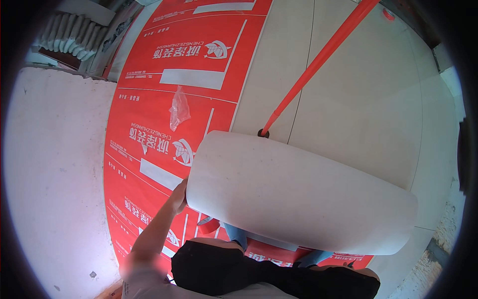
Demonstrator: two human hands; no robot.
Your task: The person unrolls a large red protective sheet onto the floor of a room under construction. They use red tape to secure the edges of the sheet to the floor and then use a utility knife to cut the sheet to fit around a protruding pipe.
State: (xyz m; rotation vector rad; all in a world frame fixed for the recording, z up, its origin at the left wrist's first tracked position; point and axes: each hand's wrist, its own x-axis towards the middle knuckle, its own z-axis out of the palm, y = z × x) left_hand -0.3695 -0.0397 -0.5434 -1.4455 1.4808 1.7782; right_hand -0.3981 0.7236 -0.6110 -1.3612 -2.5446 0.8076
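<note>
A big roll of floor protection sheet point(298, 192), white on its outer side, lies crosswise in front of my legs. At its left end is my left hand point(180, 196), gripping the roll's edge; some of its fingers are hidden behind the roll. My right hand does not show. Under the roll's near left edge, a roll of red tape point(208, 225) rests by my leg. Red printed floor sheet point(199, 102) covers the floor on the left and runs beneath me.
A red pole point(318, 65) slants up from the roll's far edge. Pale floor tiles point(358, 109) lie to the right. A crumpled clear plastic piece point(179, 108) sits on the red sheet. A white wall point(59, 184) borders the left; stacked pale bundles point(69, 35) are at the far left.
</note>
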